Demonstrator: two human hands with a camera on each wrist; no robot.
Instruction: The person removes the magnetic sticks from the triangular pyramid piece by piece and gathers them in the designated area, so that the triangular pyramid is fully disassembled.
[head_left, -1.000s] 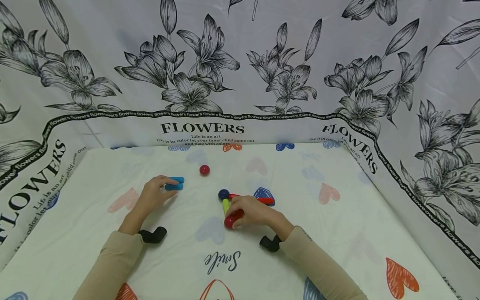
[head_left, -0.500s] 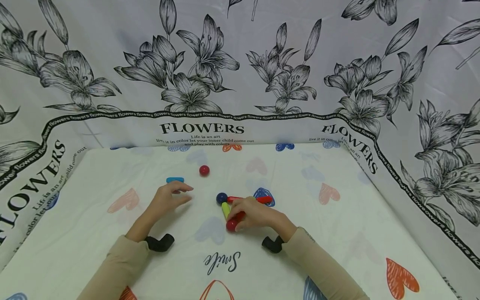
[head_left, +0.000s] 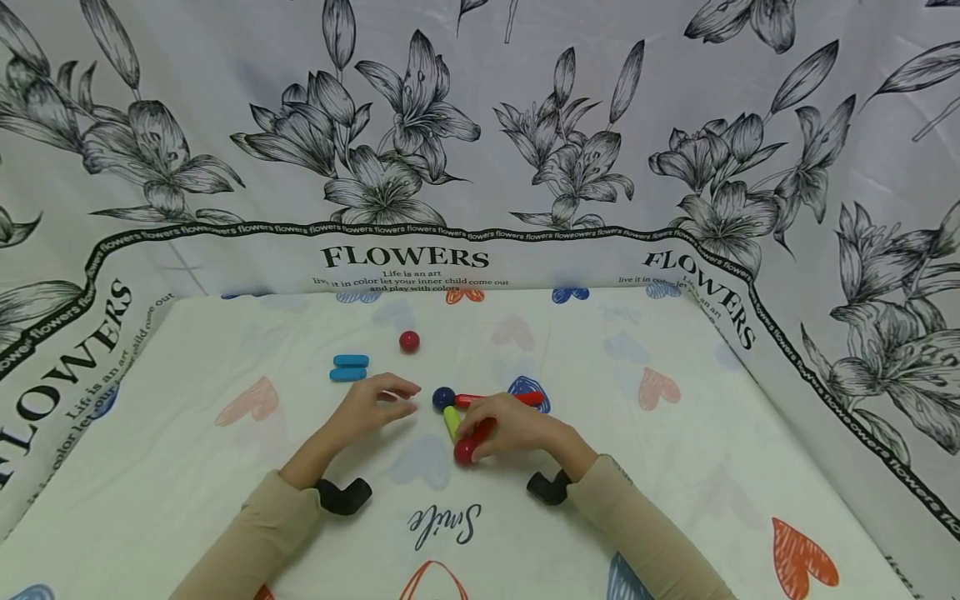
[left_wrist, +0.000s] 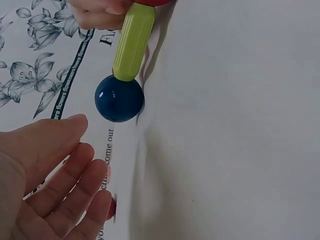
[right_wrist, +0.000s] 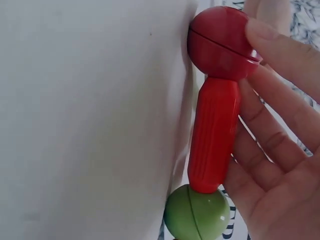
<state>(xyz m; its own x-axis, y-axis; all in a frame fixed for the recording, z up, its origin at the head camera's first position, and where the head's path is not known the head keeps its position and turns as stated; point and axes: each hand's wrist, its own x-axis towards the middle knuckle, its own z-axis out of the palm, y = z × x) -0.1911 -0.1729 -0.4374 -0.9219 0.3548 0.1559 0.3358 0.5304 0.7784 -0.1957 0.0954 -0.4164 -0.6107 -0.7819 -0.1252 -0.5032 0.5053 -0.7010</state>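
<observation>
My right hand [head_left: 513, 423] pinches a red ball [right_wrist: 220, 42] between thumb and fingers. That ball is one corner of a linked shape of magnetic-looking sticks and balls on the table. From it a red stick [right_wrist: 214, 135] leads to a green ball [right_wrist: 197, 212], and a yellow-green stick [left_wrist: 134, 42] leads to a dark blue ball [left_wrist: 119, 98]. More red stick [head_left: 529, 398] shows beyond the right hand, which hides part of the shape in the head view. My left hand [head_left: 372, 406] holds nothing; its fingers are spread slightly and point toward the blue ball, a small gap away.
Two blue sticks [head_left: 349, 361] lie side by side beyond the left hand. A loose red ball [head_left: 408, 342] sits farther back. Black wrist-worn pieces [head_left: 345, 497] stick out by both sleeves. Patterned cloth walls enclose the white tablecloth [head_left: 600, 533].
My left hand has let go of the blue sticks and moved right and nearer, toward the blue ball. The right hand keeps its grip, and the linked shape has shifted slightly nearer.
</observation>
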